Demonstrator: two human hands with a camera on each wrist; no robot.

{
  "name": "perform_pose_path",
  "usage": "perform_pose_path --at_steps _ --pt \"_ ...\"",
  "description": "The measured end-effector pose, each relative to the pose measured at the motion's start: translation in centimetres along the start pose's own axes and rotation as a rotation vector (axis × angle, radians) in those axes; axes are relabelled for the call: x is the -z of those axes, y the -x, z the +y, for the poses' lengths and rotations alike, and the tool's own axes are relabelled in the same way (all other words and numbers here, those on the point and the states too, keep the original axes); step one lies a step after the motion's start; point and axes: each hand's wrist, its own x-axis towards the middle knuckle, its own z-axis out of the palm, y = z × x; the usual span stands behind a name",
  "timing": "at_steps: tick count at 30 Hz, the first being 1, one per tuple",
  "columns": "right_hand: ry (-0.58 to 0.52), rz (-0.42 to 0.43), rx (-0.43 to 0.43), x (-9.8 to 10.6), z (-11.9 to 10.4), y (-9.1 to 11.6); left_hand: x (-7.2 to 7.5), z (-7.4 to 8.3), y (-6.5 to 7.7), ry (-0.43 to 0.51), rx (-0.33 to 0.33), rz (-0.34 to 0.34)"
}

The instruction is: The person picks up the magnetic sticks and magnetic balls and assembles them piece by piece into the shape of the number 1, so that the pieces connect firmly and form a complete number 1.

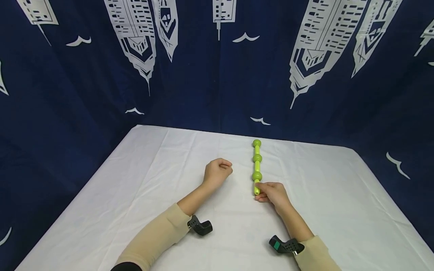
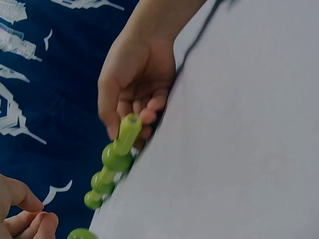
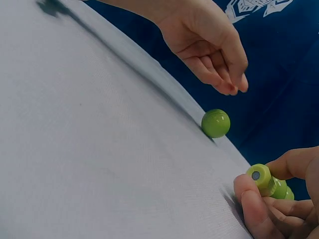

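A straight chain of lime-green rods and green balls [image 1: 257, 158] runs away from me toward the table's far edge. My right hand [image 1: 274, 194] pinches its near rod [image 1: 256, 187] between thumb and fingers. This rod's open end [image 3: 256, 176] faces me and shows a small grey disc. To the left of the chain hovers my left hand [image 1: 217, 174], its fingers loosely curled with nothing visible between them. A loose green ball [image 3: 216, 123] lies on the table just below the left hand's fingertips; in the head view that hand hides it.
A white cloth covers the table [image 1: 169, 150]. Behind its far edge hangs a dark blue curtain [image 1: 217, 82] with white building and bird prints. Each wrist wears a black camera mount, the left one [image 1: 200, 226] and the right one [image 1: 286, 245] both close over the cloth.
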Motion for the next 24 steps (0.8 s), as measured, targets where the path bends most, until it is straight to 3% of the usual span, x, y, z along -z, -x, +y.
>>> perform_pose_path --at_steps 4,9,17,24 --pt "0.000 -0.013 -0.002 0.1 0.0 -0.1 1.0 -0.2 -0.5 -0.012 0.000 0.072" --pt "-0.004 -0.016 -0.001 0.2 0.1 -0.2 1.4 -0.7 -1.2 -0.080 0.022 0.085" --pt "-0.012 -0.024 0.000 0.2 0.2 -0.3 1.5 -1.7 -2.4 -0.211 0.087 -0.044" --pt "-0.017 -0.022 0.011 0.2 0.3 -0.2 1.3 -2.4 -2.9 -0.181 0.122 -0.094"
